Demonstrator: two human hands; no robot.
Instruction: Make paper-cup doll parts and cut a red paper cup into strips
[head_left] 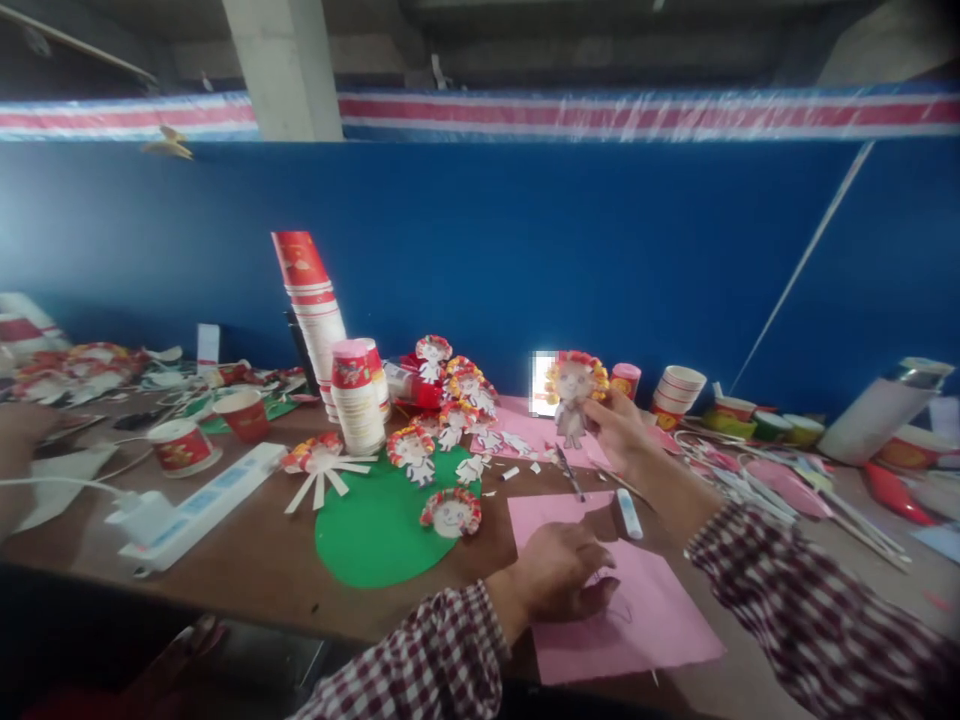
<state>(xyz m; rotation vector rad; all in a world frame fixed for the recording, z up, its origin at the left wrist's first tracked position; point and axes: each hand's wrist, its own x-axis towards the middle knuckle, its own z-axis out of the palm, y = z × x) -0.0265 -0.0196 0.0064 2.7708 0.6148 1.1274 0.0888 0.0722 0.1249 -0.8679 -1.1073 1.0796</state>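
My right hand (621,432) pinches a paper doll (574,400) at its side and holds it upright above the table. The doll has a red-and-yellow curled rim around its head and a small grey drawn body. My left hand (566,572) rests on a pink sheet of paper (660,610) with drawn lines on it; the fingers are bent and apart from the thumb, holding nothing. A glue stick (629,514) and a pen (570,473) lie just beyond that hand. Similar dolls (412,455) lie on and behind a green paper circle (352,545).
Stacked paper cups (319,330) stand at the back left, near a white power strip (206,510). Cups (679,395), paper strips and a silver-topped flask (885,410) crowd the right. A blue partition (480,240) closes the back. Another person's arm (22,450) shows at far left.
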